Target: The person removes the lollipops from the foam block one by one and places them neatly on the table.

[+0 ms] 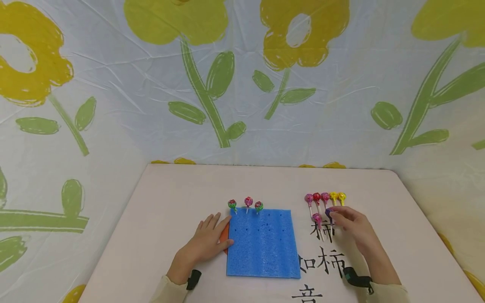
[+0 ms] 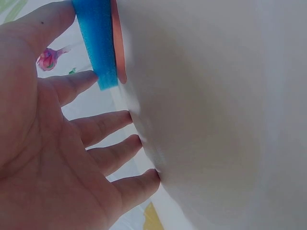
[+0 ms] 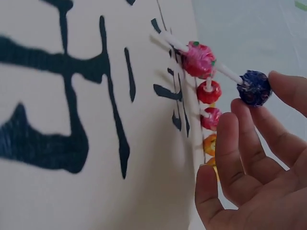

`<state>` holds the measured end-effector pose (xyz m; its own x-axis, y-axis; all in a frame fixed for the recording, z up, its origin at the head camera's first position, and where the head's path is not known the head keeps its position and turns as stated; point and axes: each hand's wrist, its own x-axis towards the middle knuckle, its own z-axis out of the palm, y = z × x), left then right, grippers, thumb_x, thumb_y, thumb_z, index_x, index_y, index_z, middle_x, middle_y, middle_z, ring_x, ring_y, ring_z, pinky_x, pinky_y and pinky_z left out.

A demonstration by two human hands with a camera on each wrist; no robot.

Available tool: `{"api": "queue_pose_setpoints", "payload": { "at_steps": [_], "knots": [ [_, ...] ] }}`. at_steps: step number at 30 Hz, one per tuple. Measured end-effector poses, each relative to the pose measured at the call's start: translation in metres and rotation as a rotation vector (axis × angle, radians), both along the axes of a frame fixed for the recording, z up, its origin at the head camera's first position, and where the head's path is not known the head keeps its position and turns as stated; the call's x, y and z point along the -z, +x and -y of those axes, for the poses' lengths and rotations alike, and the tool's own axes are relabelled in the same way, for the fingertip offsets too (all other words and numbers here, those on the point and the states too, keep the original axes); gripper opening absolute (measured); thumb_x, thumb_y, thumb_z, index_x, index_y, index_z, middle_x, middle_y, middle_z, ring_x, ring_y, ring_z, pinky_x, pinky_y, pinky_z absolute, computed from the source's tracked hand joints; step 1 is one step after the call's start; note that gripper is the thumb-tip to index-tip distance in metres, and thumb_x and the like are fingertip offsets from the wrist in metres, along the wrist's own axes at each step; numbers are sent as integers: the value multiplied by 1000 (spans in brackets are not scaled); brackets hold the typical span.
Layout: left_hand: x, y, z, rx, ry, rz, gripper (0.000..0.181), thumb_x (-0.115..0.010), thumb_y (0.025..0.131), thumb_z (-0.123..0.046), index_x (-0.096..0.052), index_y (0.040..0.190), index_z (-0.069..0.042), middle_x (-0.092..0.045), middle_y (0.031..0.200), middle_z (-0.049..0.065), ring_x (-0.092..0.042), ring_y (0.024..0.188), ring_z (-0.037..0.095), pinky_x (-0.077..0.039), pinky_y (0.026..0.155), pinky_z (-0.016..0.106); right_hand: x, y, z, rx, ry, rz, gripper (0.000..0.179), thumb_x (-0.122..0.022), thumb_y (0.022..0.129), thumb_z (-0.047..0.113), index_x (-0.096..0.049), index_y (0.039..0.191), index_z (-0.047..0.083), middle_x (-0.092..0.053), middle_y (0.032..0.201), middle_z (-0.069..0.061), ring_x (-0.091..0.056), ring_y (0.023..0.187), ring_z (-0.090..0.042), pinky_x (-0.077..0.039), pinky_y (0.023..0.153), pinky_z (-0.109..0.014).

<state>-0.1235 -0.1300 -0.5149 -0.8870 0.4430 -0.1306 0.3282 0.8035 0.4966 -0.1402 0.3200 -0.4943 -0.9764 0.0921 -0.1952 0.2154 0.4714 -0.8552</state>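
My right hand pinches a dark blue lollipop by its wrapped head, between thumb and fingertips, the white stick pointing away. Right beside it lies a pink lollipop. My left hand is spread at the left edge of a blue foam block; its thumb and index finger touch the block's side, and the other fingertips rest on the table. Along the block's back edge stand two green-and-red lollipops and a pink one with their sticks down. Small dark holes in rows dot the foam's top.
Behind my right hand lies a row of several lollipops, pink, red and yellow. An orange piece shows under the foam's left side. Large black characters are printed on the pale table. A flower-patterned cloth hangs behind.
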Motion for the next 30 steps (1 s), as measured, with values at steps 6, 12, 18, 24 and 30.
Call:
{"api": "queue_pose_setpoints", "payload": {
  "at_steps": [6, 12, 18, 24, 30],
  "knots": [
    [0, 0, 0, 2, 5, 0, 73, -61, 98, -47, -33, 157, -14, -26, 159, 25, -19, 145, 48, -16, 112, 68, 7, -1, -1, -32, 78, 34, 56, -59, 101, 43, -56, 137, 0, -62, 113, -17, -60, 91, -26, -45, 76, -34],
    [0, 0, 0, 2, 7, -7, 73, -62, 98, -46, -34, 157, -13, -27, 158, 26, -20, 145, 49, -16, 111, 69, 12, -4, -1, -24, 127, 59, 54, -60, 100, 43, -58, 134, 0, -62, 107, -15, -60, 89, -26, -45, 70, -31],
    [-1, 0, -1, 1, 8, -11, 73, -62, 98, -45, -34, 157, -12, -27, 158, 27, -20, 145, 49, -17, 111, 69, 14, -5, 1, -20, 155, 78, 51, -61, 100, 40, -59, 131, -1, -64, 110, -16, -58, 90, -28, -45, 68, -28],
    [-1, 0, 0, 0, 12, -7, 73, -62, 98, -45, -34, 157, -12, -26, 158, 27, -19, 145, 49, -16, 111, 69, 12, -7, 3, -32, 182, 79, 50, -62, 100, 38, -59, 130, -2, -63, 113, -20, -57, 89, -28, -45, 65, -25],
    [0, -1, 0, 0, 11, -9, 73, -62, 98, -45, -34, 157, -12, -26, 158, 27, -19, 145, 49, -17, 111, 69, 14, -7, 4, -47, 202, 79, 50, -62, 100, 37, -58, 129, -2, -62, 116, -24, -59, 92, -29, -47, 66, -25]
  ]
}}
